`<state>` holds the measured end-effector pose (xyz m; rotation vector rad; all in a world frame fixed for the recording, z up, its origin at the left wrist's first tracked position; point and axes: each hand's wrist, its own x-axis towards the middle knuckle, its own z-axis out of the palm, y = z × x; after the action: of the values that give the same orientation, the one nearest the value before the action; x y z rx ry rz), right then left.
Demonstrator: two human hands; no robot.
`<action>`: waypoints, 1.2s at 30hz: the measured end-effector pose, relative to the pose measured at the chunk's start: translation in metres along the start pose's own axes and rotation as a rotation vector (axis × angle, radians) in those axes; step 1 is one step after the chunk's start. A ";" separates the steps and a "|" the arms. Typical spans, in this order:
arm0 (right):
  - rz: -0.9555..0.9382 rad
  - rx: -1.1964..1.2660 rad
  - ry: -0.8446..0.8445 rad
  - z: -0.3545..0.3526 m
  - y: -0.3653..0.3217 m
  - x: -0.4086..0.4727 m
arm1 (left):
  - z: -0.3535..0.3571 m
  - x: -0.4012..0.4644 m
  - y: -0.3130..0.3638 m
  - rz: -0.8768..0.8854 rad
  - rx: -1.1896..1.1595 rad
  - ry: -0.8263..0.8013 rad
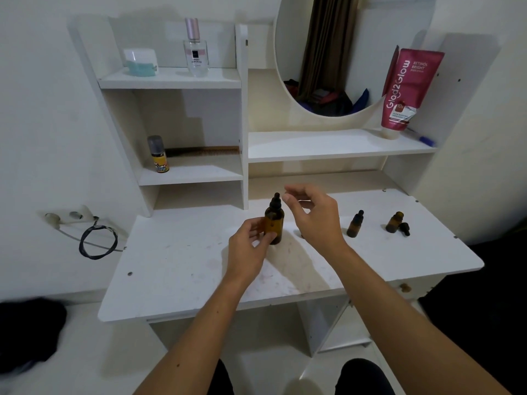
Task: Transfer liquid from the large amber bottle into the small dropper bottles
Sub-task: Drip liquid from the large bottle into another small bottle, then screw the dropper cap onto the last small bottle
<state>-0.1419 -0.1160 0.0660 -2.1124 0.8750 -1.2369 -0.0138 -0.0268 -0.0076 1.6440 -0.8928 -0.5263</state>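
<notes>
Amber bottle (pixel 274 220), the large one, stands upright near the middle of the white desk (pixel 176 269), its black dropper cap (pixel 276 200) on. Our left hand (pixel 248 246) holds its lower body, fingers curled round the glass, while our right hand (pixel 315 215) hovers just right of the cap, fingers loosely spread and holding nothing. To the right stand the two small bottles, well apart from the big one: the nearer small bottle (pixel 355 223) capped, the farther small bottle (pixel 394 222) open, with its loose cap (pixel 405 228) lying beside it. We judge the step in hand to be unscrewing the large cap. We should keep the left grip low and firm so the bottle stays planted, pinch the cap's collar rather than the bulb, and lift straight up.
</notes>
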 end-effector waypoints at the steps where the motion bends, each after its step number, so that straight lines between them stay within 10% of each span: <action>1: 0.000 -0.005 0.003 -0.002 0.001 -0.002 | 0.000 -0.001 0.001 -0.002 0.005 0.002; 13: 0.080 0.006 0.092 -0.065 0.029 -0.025 | 0.008 -0.029 0.010 0.047 0.000 0.162; 36: 0.505 -0.298 0.228 -0.189 0.176 -0.055 | 0.222 -0.033 0.060 0.206 0.083 -0.400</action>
<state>-0.3764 -0.2114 -0.0077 -1.8056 1.6620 -1.1353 -0.2149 -0.1426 -0.0120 1.5219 -1.3776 -0.6941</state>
